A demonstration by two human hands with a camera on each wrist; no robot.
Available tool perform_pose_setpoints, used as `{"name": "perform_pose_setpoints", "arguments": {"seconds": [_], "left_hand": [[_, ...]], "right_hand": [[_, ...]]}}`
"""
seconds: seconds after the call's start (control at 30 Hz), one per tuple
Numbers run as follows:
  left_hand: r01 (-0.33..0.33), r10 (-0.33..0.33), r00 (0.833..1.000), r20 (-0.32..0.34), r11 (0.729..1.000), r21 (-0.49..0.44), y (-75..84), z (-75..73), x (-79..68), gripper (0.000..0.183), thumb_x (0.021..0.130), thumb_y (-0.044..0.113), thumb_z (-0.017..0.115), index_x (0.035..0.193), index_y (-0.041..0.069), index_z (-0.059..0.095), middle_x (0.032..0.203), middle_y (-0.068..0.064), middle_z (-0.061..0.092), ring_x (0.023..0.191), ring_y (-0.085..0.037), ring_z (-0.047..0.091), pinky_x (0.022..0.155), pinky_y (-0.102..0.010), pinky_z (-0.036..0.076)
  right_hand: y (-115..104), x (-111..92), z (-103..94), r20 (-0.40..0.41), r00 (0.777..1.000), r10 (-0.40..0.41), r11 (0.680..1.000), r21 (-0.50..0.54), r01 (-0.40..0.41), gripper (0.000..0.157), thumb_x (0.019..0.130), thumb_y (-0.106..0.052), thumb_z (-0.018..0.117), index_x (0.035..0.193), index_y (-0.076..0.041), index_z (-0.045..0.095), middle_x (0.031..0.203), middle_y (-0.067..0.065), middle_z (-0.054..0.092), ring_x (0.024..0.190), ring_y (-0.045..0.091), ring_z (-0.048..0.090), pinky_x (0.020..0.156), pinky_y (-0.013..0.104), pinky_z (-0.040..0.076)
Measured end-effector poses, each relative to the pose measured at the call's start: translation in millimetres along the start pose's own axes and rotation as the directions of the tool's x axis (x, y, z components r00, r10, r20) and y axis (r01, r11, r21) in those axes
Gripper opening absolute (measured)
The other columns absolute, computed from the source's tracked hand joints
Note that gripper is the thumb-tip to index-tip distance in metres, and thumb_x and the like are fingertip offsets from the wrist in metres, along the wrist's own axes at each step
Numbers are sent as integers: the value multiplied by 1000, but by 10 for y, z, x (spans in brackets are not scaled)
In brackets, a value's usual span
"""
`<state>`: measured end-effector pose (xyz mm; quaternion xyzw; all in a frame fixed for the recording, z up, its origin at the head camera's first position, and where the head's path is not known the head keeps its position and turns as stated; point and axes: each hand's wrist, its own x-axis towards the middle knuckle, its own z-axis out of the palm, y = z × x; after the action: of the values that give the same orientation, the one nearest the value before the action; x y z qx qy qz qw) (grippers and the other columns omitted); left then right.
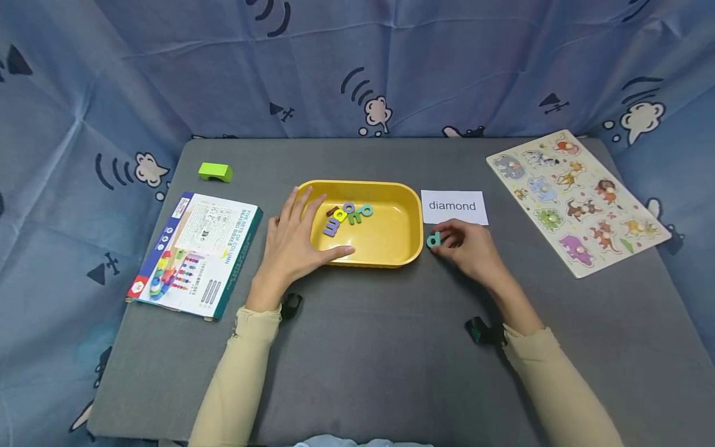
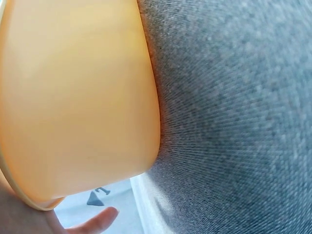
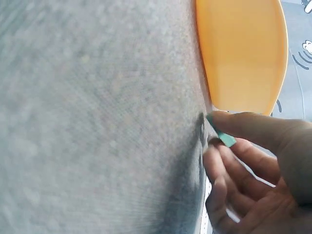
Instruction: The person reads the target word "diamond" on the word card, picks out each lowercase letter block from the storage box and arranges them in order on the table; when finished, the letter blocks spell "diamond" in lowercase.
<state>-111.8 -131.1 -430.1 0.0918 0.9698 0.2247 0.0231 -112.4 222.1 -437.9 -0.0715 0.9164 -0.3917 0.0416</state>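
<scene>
A yellow tray (image 1: 385,233) with several small coloured letters inside sits mid-table. Over its left end spreads my left hand (image 1: 295,239), fingers extended along the rim and thumb reaching across the front edge. In the left wrist view the tray's outer wall (image 2: 83,102) fills much of the picture, a straight finger beyond it. Just right of the tray, my right hand (image 1: 469,245) pinches a teal letter d (image 1: 433,240) close to the table, below a white card (image 1: 455,214) reading "diamond". In the right wrist view the teal letter (image 3: 224,135) shows edge-on at the fingertips.
A boxed toy set (image 1: 198,254) lies at the left, with a green arch block (image 1: 215,172) behind it. An animal puzzle board (image 1: 578,202) lies at the back right. A patterned blue curtain (image 1: 447,68) hangs behind the grey table (image 1: 385,360).
</scene>
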Motion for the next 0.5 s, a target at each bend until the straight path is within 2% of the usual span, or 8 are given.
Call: {"name": "perform_pose_setpoints", "arguments": {"seconds": [0.2,0.3,0.5], "left_hand": [[-2,2,1000,-6,1000,-8,2,12,-3,117,75,87,70,169,31,28,180,5,11,168,-22,3,119,-71,26],[-6,6,1000,-14,1000,-11,0,17,-7,116,75,86,70,168,31,29,180,5,12,168,-22,3,119,-70,28],[-11,11,1000,-26,1000,-9,-9,21,-9,115,76,86,70,168,29,31,180,4,13,167,-22,4,117,-68,30]], "right_hand": [[13,6,13,22,1000,-9,996,-85,11,33,84,-6,89,115,0,79,100,17,68,85,25,61,76,28,44],[9,6,13,29,1000,-12,994,-112,15,34,84,-8,90,116,-1,80,99,16,64,86,27,58,77,34,42],[-12,9,21,33,999,-4,993,-117,8,37,84,-8,89,120,-1,79,101,16,62,84,26,56,75,34,40]]}}
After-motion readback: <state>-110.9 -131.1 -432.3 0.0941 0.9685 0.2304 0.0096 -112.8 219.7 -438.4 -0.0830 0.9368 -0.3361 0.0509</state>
